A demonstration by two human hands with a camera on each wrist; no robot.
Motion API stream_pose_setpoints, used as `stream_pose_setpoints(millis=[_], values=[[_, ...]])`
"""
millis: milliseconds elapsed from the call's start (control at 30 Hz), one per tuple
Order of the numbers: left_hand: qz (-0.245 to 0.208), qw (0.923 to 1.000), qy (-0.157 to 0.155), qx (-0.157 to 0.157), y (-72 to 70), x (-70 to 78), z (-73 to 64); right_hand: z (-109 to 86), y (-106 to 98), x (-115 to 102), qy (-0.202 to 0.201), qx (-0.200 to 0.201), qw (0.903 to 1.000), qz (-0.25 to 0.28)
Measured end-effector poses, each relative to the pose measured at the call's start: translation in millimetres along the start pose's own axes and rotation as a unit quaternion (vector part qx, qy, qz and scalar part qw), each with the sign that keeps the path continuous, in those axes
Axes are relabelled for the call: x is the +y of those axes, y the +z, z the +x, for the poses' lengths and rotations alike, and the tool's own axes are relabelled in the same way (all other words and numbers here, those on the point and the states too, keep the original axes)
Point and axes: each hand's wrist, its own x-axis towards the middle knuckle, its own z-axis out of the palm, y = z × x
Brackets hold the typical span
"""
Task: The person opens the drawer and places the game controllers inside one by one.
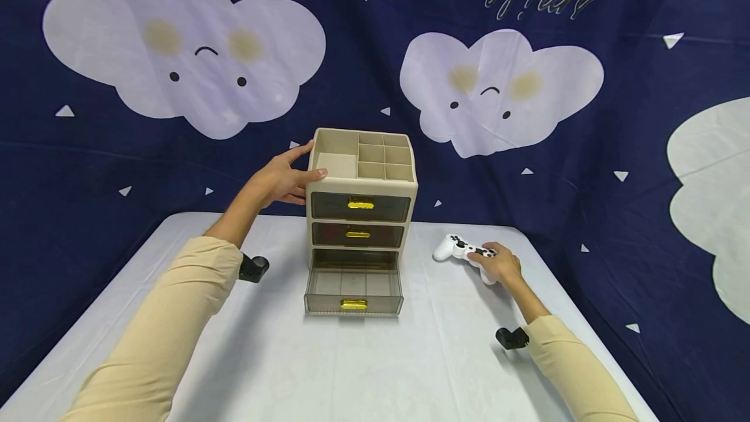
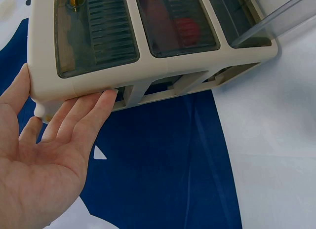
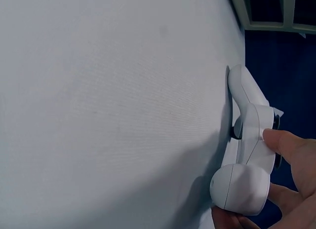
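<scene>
A cream desktop drawer organizer (image 1: 363,187) stands at the back middle of the table, with a divided open top. My left hand (image 1: 281,180) touches its upper left corner, thumb over the top front edge. In the left wrist view the hand's fingers (image 2: 91,115) lie nearly straight along the organizer's side. The bottom drawer (image 1: 354,288), clear grey with a gold handle, is pulled out; the two above are closed. At the right, my right hand (image 1: 500,264) grips one end of a white game controller (image 1: 448,247). The right wrist view shows the controller (image 3: 247,184) edge-on, close to the tabletop.
A white cloth covers the table (image 1: 351,370). Behind it hangs a navy curtain (image 1: 363,70) with clouds. Something red (image 2: 187,31) shows through the middle drawer's front. Black wrist devices (image 1: 254,269) stick out near both sleeves.
</scene>
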Motion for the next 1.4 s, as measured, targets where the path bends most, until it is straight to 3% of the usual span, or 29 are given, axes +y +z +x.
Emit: stream_pose_setpoints(millis=[167, 433, 600, 967, 1400], values=[[-0.002, 1.0, 0.0, -0.001, -0.1, -0.8, 0.3, -1.1, -1.1, -0.4, 0.001, -0.008, 1.0, -0.003], [-0.009, 1.0, 0.0, -0.001, 0.6, -0.2, 0.4, -5.4, 3.5, 3.2, -0.003, 0.021, 0.9997, 0.012], [-0.007, 1.0, -0.003, -0.002, 1.1, -0.7, 0.9, -8.3, 2.3, 0.1, -0.026, 0.049, 0.9984, 0.013], [-0.004, 1.0, -0.004, 0.002, 0.3, 0.0, 1.3, -14.3, -16.0, -17.5, -0.058, 0.064, 0.9962, 0.009], [0.0, 1.0, -0.004, -0.001, -0.9, 0.4, 1.8, -23.0, -38.2, -42.2, -0.114, 0.071, 0.9905, -0.032]])
